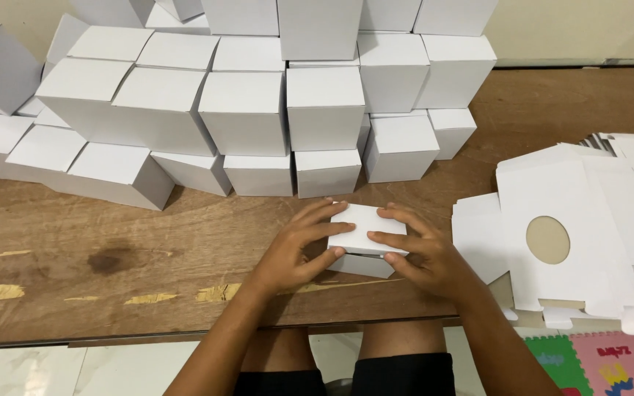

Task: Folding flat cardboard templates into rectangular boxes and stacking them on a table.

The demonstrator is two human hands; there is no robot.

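1. The person sits at a low wooden table (75,242) with both bare hands on a small white cardboard box (365,235) near the table's front edge, roughly in the middle of the view.
2. The left hand (299,249) wraps around the box's left side, its fingers spread over the top and front face and curled in a grip on the card.
3. The right hand (423,253) grips the box from the right, its fingers lying flat across the top panel and pressing on it.
4. The box rests on the table, partly covered by both hands; its lower front edge shows between them.
5. Behind the hands, a stack of finished white boxes (258,110) stands several layers high along the far side of the table, spreading from the left edge past the middle.
6. To the right lies a loose pile of flat white box blanks (574,205); the top one has a round cut-out hole.
7. Colourful foam floor mats (610,363) show at the lower right, below the table edge.
8. The person's knees, in dark shorts, show beneath the table's front edge.
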